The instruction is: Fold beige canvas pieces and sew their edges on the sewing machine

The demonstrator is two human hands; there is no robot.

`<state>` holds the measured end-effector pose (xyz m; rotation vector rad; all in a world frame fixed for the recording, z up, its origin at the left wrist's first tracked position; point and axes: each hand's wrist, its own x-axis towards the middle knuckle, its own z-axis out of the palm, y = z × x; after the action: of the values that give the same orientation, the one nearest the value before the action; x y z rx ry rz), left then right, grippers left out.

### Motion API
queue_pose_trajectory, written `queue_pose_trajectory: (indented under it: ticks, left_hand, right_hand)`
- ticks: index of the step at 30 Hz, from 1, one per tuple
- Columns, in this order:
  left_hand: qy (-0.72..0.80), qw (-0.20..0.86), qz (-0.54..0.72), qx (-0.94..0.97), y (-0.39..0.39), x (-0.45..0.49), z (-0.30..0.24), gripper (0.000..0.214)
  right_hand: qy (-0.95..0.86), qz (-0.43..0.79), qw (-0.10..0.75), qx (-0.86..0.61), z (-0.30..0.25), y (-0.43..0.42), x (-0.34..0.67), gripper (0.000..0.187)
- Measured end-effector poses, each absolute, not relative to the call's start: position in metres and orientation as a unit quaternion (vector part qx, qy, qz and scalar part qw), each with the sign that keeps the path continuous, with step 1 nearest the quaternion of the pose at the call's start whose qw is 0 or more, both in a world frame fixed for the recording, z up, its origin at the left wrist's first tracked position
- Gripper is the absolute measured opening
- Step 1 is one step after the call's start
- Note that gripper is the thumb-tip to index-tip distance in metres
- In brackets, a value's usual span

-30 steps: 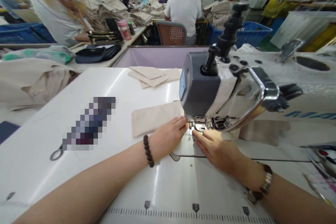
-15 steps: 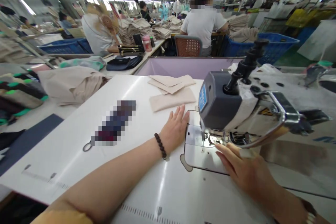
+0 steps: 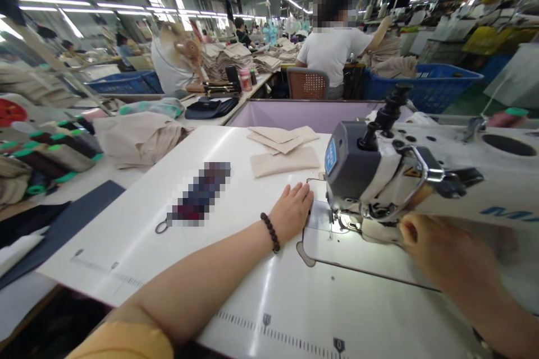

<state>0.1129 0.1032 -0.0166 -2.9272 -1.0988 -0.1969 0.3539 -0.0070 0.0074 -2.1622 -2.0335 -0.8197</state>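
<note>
My left hand [image 3: 292, 213] lies flat on the white sewing table [image 3: 236, 269], fingers stretched out and tips at the edge of the metal needle plate [image 3: 318, 238]. Nothing is in it. To the right of the needle, my right hand [image 3: 448, 249] is closed, thumb and fingers curled together at the end of a beige fabric piece [image 3: 381, 231]. That fabric reaches from beside the lit presser foot [image 3: 347, 223] toward the hand; its far end is hidden. The grey-and-white sewing machine head [image 3: 351, 165] stands above. Folded beige fabric pieces [image 3: 286, 161] lie beyond my left hand.
A pixelated dark item with a ring [image 3: 161, 227] lies on the table's left part. Thread cones [image 3: 71, 154] and a beige cloth heap [image 3: 137, 137] are further left. A co-worker in a white shirt [image 3: 330, 53] sits ahead, near a blue crate [image 3: 442, 87].
My right hand has moved right, away from the needle, and its fingers have curled. Beige fabric now shows beside the presser foot. My left hand stays flat; the view has shifted slightly.
</note>
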Motion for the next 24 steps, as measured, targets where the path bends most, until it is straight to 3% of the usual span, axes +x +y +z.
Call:
queue_pose_trajectory:
  ticks: [5,9,14,16,21,24]
  left_hand:
    - [-0.35,0.011,-0.069,-0.934,0.103,0.113,-0.019,0.034]
    - [-0.347,0.015,-0.073,-0.935,0.103,0.112,-0.021,0.035]
    - [-0.343,0.019,-0.08,-0.936,0.103,0.112,-0.022,0.034]
    - [-0.34,0.019,-0.082,-0.937,0.103,0.112,-0.022,0.033]
    - [-0.319,0.019,-0.091,-0.943,0.105,0.111,-0.017,0.03]
    - [-0.275,0.009,-0.085,-0.958,0.097,0.107,-0.002,0.024]
  right_hand:
    - [-0.632,-0.195,0.002,-0.75,0.021,-0.01,0.345,0.013]
    - [-0.622,-0.18,-0.032,-0.761,0.019,-0.007,0.344,0.023]
    - [-0.618,-0.183,0.01,-0.765,0.024,-0.004,0.348,0.018]
    - [-0.625,-0.108,0.055,-0.771,0.034,-0.003,0.354,0.018]
    - [-0.58,0.238,0.137,-0.767,0.054,-0.032,0.382,0.023]
    - [-0.542,0.306,0.212,-0.754,0.048,-0.076,0.39,0.027]
